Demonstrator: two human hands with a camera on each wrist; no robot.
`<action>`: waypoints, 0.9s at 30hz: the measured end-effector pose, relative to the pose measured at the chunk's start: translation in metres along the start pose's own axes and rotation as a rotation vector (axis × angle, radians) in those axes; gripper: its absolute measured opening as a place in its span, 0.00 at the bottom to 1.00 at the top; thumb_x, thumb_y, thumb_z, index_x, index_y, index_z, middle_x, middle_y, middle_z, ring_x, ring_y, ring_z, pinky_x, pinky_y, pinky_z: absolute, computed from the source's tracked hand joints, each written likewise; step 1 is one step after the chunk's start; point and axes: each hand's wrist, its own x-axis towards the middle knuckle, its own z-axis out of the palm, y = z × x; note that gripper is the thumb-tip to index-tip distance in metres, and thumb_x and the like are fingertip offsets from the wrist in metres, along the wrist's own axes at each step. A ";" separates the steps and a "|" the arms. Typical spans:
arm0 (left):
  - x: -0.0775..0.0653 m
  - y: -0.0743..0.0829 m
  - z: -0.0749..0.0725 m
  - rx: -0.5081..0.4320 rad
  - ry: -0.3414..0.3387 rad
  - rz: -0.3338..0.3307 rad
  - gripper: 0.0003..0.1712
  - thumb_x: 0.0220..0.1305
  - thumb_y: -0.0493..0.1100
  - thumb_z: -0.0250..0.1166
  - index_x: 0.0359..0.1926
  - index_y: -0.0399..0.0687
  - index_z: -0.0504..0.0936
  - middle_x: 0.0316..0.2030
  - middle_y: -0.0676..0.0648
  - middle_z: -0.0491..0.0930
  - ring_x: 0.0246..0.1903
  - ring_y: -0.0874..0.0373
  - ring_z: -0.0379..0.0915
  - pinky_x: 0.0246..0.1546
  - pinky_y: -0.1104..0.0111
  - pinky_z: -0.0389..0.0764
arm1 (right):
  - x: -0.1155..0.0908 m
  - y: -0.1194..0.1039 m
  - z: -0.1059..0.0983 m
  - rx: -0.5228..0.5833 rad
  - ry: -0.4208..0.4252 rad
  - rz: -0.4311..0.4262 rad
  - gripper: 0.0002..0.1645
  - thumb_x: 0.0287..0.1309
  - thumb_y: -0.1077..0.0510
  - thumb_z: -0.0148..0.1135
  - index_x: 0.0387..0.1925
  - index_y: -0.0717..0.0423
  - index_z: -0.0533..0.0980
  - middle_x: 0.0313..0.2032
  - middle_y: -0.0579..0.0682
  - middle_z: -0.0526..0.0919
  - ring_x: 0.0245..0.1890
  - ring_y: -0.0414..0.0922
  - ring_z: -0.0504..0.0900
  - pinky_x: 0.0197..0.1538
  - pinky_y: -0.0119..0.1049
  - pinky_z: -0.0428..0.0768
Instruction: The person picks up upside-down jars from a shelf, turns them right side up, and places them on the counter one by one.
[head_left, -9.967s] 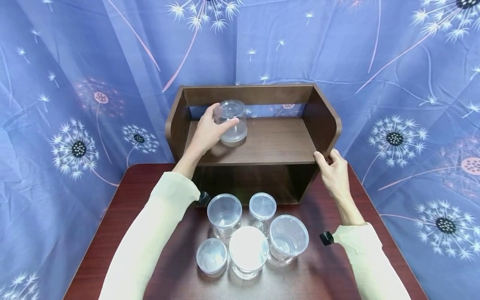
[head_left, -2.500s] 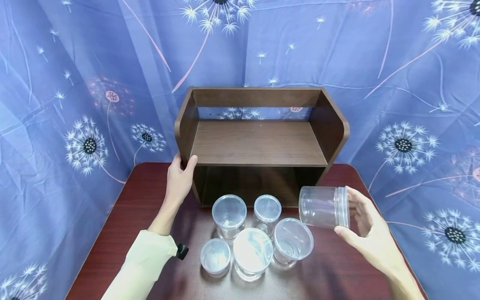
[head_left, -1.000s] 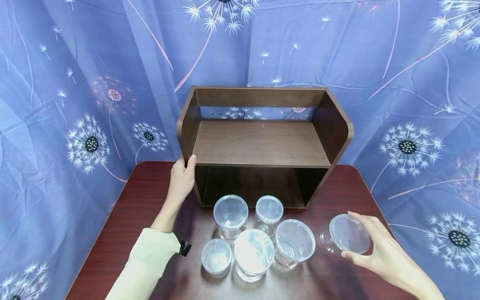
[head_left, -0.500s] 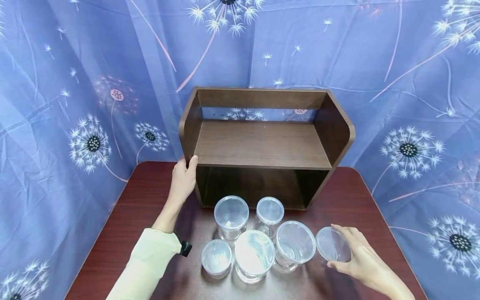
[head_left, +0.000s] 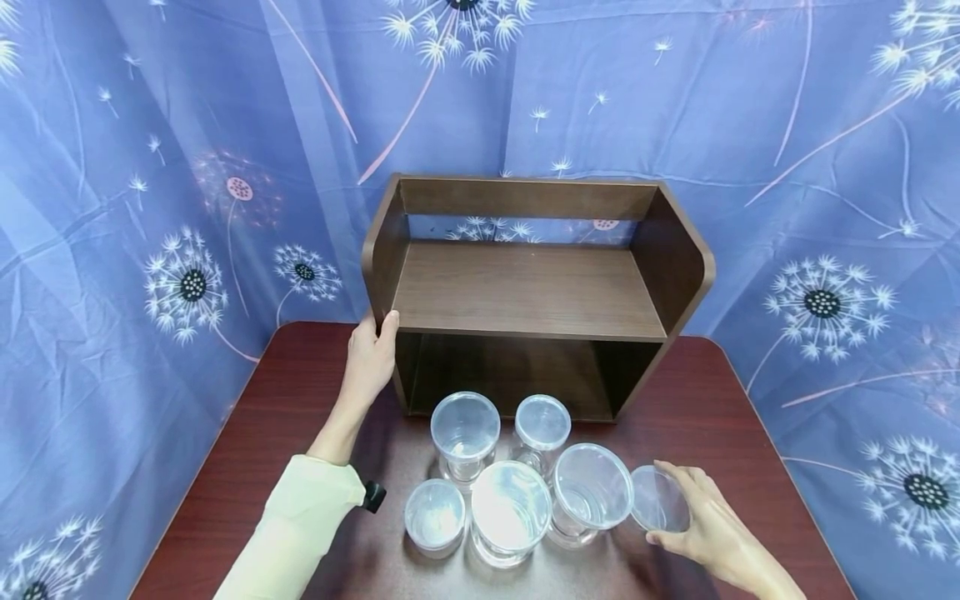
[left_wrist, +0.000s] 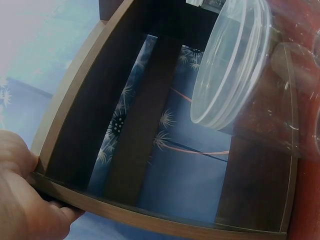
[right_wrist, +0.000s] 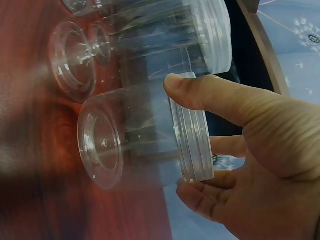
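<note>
My right hand [head_left: 701,529] holds a clear plastic jar [head_left: 654,498] at the right end of the jar group. In the right wrist view, thumb and fingers grip the ridged, translucent lid [right_wrist: 194,142]; the jar stands upright at the tabletop, close beside a taller jar [right_wrist: 145,42]. My left hand [head_left: 370,354] grips the left side of a dark brown two-tier wooden shelf [head_left: 525,287], thumb at the front edge of its middle board. Part of the left fingers is hidden behind the side panel. Both tiers hold nothing.
Several lidded clear jars cluster before the shelf: a small jar [head_left: 435,515], a bright-topped jar [head_left: 510,510], a wide jar [head_left: 592,487] and others. The reddish-brown table [head_left: 277,417] meets a blue dandelion-print curtain [head_left: 187,208] behind and at both sides.
The jar, earlier in the left hand on the upper tier, is now in the right hand, tipped upright and lowered beside the others. The left hand has moved to the shelf's left side.
</note>
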 end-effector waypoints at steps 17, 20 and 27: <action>-0.001 0.000 -0.001 -0.014 -0.005 0.009 0.18 0.80 0.48 0.52 0.55 0.37 0.76 0.55 0.33 0.79 0.54 0.45 0.71 0.57 0.48 0.70 | -0.004 0.002 0.016 0.019 -0.008 0.067 0.59 0.17 0.54 0.92 0.60 0.61 0.75 0.46 0.52 0.79 0.43 0.49 0.75 0.41 0.40 0.76; -0.001 0.000 -0.001 -0.017 -0.002 0.010 0.18 0.80 0.47 0.52 0.56 0.37 0.76 0.55 0.33 0.79 0.55 0.44 0.71 0.58 0.48 0.70 | -0.005 0.003 0.018 0.017 -0.017 0.081 0.59 0.17 0.53 0.92 0.60 0.60 0.75 0.46 0.52 0.78 0.44 0.49 0.75 0.41 0.41 0.76; -0.001 0.000 -0.001 -0.009 0.000 0.009 0.19 0.80 0.47 0.52 0.57 0.36 0.76 0.57 0.32 0.79 0.58 0.43 0.71 0.61 0.48 0.69 | -0.004 0.002 0.022 0.014 -0.030 0.091 0.58 0.18 0.54 0.92 0.60 0.62 0.75 0.45 0.53 0.79 0.44 0.50 0.75 0.41 0.42 0.76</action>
